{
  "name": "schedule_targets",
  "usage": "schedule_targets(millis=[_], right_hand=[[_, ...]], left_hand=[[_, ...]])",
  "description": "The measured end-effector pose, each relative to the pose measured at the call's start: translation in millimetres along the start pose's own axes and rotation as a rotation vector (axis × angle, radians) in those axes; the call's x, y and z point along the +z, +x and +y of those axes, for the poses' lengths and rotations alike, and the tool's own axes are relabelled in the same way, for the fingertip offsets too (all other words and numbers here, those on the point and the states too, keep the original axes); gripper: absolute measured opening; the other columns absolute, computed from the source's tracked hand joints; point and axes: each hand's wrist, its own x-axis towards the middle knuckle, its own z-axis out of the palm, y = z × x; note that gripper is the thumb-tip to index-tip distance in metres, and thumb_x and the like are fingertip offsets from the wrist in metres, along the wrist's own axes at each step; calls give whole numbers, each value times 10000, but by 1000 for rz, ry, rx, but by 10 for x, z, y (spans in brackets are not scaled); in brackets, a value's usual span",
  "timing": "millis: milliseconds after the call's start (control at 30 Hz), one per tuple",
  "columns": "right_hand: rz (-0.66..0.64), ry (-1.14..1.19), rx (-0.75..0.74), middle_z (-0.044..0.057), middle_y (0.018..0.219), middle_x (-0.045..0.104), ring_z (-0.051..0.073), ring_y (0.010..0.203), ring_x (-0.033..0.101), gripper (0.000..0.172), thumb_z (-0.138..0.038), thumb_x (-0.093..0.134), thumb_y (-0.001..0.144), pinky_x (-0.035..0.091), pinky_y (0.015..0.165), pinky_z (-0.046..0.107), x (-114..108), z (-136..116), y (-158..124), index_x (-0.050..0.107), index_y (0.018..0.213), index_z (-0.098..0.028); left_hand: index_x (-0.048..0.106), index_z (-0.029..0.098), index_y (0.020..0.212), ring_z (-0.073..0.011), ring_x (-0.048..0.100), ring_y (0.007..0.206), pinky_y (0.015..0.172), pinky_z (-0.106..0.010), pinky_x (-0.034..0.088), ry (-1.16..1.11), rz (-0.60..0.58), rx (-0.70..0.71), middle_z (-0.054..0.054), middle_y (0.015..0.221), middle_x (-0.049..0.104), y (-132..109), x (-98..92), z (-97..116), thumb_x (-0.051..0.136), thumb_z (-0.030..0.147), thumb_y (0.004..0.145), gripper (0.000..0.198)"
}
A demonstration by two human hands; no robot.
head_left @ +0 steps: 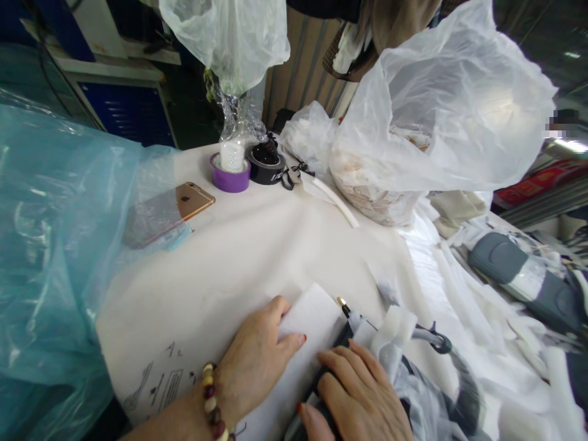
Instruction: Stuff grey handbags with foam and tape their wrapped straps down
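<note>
My left hand [257,352], with a beaded bracelet [210,398] on its wrist, grips a white, soft-looking sheet [310,315] along its left side. The thumb lies on top of the sheet, and the other fingers are partly hidden. My right hand [356,392] is curled over a dark bag [294,429] right beside the sheet. Its thumb sits apart from the fingers, on the near side. Close to the right fingertips, a gold-coloured metal tip [342,304] shows. A grey handle [466,392], partly covered by white wrapping [397,327], curves off to the right.
A phone [195,200] lies half under clear plastic at left, near blue plastic sheeting [50,245]. Purple tape [231,179] and black tape [267,173] stand at the back. A large plastic bag [441,104] and a grey wrapped item [523,275] occupy the right.
</note>
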Motion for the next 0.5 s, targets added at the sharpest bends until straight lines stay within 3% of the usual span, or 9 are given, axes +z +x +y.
schedule_targets(millis=[100,233,400,500], right_hand=[[37,33,9,-1,772,659,179,869,617,362,-404,331,949,294,1018,356,-3,-65,45,596,789,-216],[33,-6,-14,5,720,623,179,786,607,313,-378,363,930,319,997,358,-42,-107,84,607,893,-185],[-24,-10,-28,-17,592,528,163,640,534,321,-357,420,903,383,901,367,-90,-32,33,534,639,-215],[-3,-53,-126,-24,558,492,143,603,505,309,-315,466,896,403,828,326,-163,45,-20,507,609,-208]], left_hand=[[441,213,758,-182,520,684,626,-288,354,-52,-8,5,9,710,556,14,-15,-18,511,294,730,111],[447,209,753,-177,517,681,629,-289,352,-45,11,25,12,705,553,3,-3,-36,511,284,722,104],[449,206,744,-173,518,667,617,-281,353,-62,-4,18,18,689,550,-12,8,-30,531,256,721,99],[462,202,740,-169,526,665,613,-274,349,-86,-50,26,17,690,560,-24,20,15,543,236,713,92]])
